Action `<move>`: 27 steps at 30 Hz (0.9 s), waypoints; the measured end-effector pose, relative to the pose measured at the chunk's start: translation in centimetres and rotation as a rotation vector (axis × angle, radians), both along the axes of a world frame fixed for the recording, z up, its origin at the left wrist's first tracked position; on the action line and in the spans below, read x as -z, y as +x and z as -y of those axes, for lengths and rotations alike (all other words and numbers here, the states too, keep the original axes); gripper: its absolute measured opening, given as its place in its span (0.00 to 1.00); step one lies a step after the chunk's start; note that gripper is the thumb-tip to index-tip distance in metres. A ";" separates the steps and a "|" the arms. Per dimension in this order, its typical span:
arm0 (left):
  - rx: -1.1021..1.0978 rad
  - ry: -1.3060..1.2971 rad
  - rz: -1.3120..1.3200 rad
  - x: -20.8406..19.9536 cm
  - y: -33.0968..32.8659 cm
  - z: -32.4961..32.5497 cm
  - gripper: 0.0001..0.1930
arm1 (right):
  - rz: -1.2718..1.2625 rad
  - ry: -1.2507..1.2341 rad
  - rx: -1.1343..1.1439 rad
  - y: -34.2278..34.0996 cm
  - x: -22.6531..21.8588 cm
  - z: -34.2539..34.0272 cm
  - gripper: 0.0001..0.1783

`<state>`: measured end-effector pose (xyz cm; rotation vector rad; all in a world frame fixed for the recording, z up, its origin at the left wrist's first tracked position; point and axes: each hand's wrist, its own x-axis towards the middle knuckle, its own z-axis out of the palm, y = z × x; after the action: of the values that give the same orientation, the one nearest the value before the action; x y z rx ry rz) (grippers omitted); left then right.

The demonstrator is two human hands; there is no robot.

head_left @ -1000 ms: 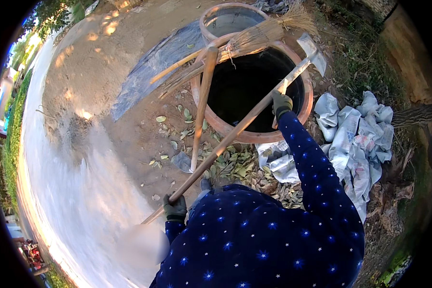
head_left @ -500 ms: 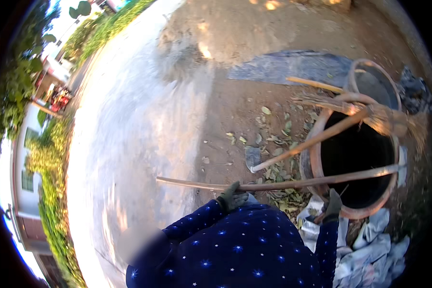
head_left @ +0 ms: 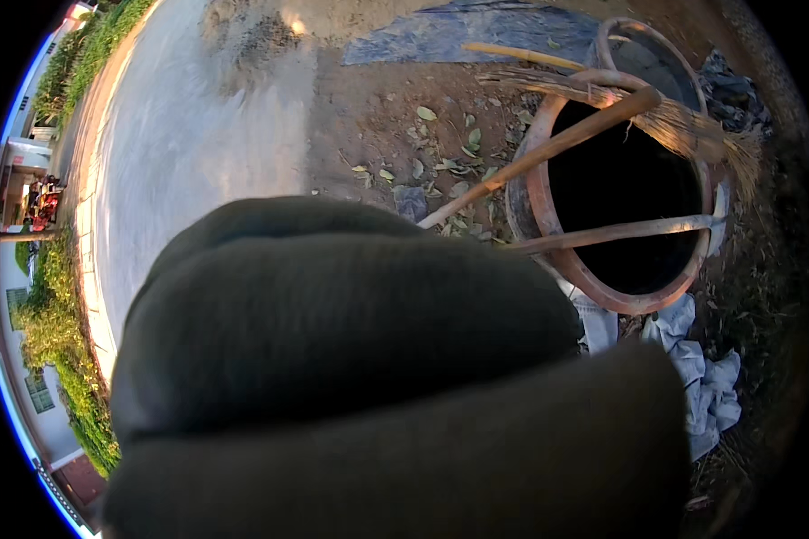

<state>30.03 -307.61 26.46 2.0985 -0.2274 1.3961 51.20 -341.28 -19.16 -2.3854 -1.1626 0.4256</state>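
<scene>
A dark gloved hand [head_left: 351,332] fills the lower middle of the view, very near the camera and out of focus. Its thick fingers look bent, but I cannot tell which hand it is or whether it grips anything. My other hand does not show. Behind the glove, a long wooden pole [head_left: 602,237] lies across the mouth of a big clay jar [head_left: 640,303]; the glove covers its near left part. A second, thicker pole [head_left: 548,153] slants over the jar's far side. Its lower left end is partly hidden. The jar's inside is black.
A straw broom [head_left: 692,130] rests on the jar's far rim, beside another round vessel [head_left: 652,67]. Crumpled pale sheeting [head_left: 710,386] lies near the jar. Beyond are a blue-grey sheet [head_left: 422,38] and dry leaves [head_left: 458,166]. Pale pavement [head_left: 189,135] stretches left toward bushes [head_left: 54,323].
Both gloved hands showed low by the near pole; now one is raised close to the camera, hiding my body. The jar and poles appear higher and further left in view.
</scene>
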 end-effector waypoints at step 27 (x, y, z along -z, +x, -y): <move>-0.118 1.830 -1.667 32.4 35.9 -1.9 0.16 | -1.148 0.822 1.628 -16.3 -7.6 6.0 0.11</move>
<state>65.93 -305.69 -5.95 3.5727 -0.7469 -1.6746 34.94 -347.32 -11.53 -1.2084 0.9577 0.4186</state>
